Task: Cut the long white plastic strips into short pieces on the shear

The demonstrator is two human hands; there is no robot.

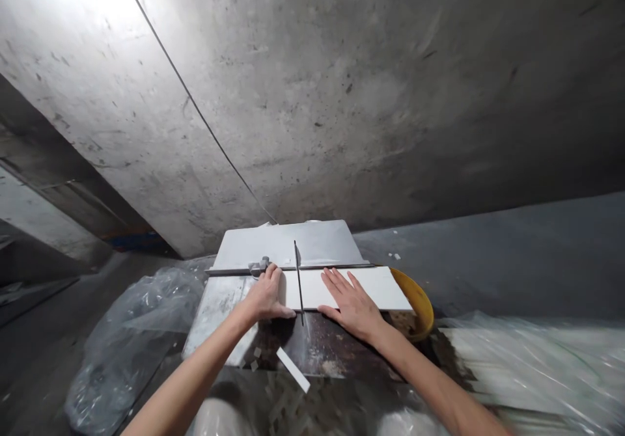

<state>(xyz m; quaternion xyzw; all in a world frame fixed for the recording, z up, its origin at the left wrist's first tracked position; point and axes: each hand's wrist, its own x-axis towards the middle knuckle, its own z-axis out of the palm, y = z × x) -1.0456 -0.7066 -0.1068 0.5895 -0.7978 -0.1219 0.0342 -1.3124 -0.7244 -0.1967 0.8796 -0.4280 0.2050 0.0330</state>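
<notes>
A long white board (361,293) lies across the saw table (215,306), along a dark metal fence bar (336,266). A thin dark blade-like strip (299,280) crosses the board between my hands. My left hand (267,296) grips the board's left end, thumb along the near edge and fingers on the far side by a small metal stop (258,267). My right hand (349,300) presses flat on top of the board, right of the strip, fingers extended. Nearer to me lies a narrow white offcut (293,369).
A yellow bucket (424,306) stands under the board's right end. Crumpled clear plastic (137,332) lies left on the floor. Plastic-wrapped pale boards (532,364) lie at right. A concrete wall (317,97) rises behind, with a cable (195,104) hanging down to the table.
</notes>
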